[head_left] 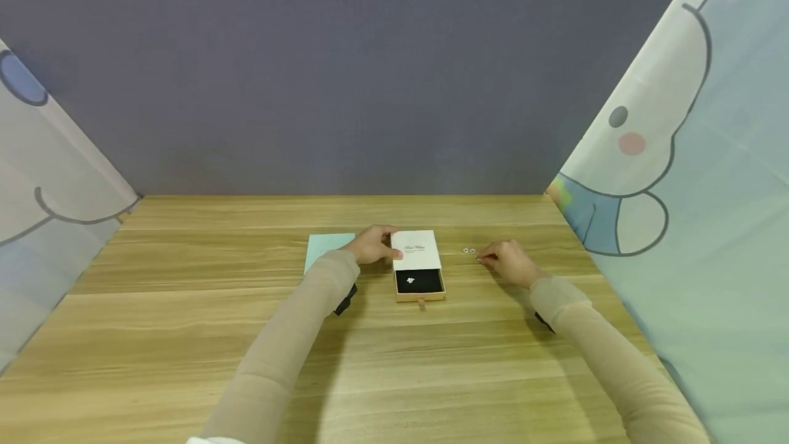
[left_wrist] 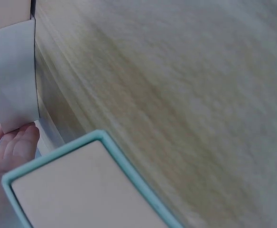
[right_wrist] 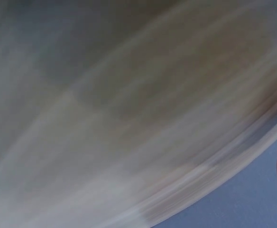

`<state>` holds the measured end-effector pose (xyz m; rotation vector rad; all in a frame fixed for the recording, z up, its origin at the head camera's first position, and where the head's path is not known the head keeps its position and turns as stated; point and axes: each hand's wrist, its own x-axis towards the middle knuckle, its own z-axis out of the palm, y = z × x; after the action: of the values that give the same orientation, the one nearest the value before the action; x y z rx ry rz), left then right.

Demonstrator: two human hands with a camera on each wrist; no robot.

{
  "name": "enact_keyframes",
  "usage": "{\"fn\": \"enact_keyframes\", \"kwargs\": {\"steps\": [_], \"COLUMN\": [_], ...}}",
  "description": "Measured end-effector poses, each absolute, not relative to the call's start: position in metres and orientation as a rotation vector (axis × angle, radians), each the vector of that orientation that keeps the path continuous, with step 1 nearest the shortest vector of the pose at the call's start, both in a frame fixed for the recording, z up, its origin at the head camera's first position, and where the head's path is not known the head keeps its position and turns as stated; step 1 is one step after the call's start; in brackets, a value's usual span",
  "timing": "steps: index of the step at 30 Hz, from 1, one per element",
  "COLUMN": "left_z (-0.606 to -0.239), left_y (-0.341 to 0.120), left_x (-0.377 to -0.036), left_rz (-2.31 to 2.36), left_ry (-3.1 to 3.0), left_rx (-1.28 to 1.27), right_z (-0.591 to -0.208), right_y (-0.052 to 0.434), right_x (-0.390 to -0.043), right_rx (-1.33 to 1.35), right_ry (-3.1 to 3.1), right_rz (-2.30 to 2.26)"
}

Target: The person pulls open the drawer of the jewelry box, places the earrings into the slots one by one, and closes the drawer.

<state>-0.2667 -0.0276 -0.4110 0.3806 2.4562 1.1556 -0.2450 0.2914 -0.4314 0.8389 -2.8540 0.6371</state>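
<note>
A small drawer box lies mid-table: a white sleeve point(head_left: 416, 250) with fine script, and a tan drawer point(head_left: 420, 284) pulled out toward me. Its black insert holds a tiny silver piece point(head_left: 411, 281). My left hand point(head_left: 376, 245) grips the sleeve's left side, thumb on the near corner; the left wrist view shows fingertips point(left_wrist: 17, 142) under the sleeve point(left_wrist: 13, 71). My right hand point(head_left: 507, 260) rests on the table right of the box, fingertips drawn together beside two tiny silver pieces point(head_left: 469, 250). Whether it pinches anything is unclear.
A flat teal box point(head_left: 325, 249), point(left_wrist: 81, 190) lies left of the sleeve, partly behind my left hand. The wooden table point(head_left: 394, 362) is hemmed by a grey back wall and cartoon-print curtains point(head_left: 690, 190) on both sides. The right wrist view is blurred.
</note>
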Motion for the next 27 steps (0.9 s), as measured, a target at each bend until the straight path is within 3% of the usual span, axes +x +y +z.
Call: {"fn": "enact_keyframes", "kwargs": {"steps": [27], "left_z": [-0.41], "left_y": [-0.029], "left_x": [-0.267], "left_rz": [1.137], "left_ry": [2.467], "left_rx": [0.385], "right_z": [-0.417], "right_y": [0.268], "right_x": [-0.232], "right_rx": [0.568], "right_ry": [-2.949], "right_rz": [0.95]}}
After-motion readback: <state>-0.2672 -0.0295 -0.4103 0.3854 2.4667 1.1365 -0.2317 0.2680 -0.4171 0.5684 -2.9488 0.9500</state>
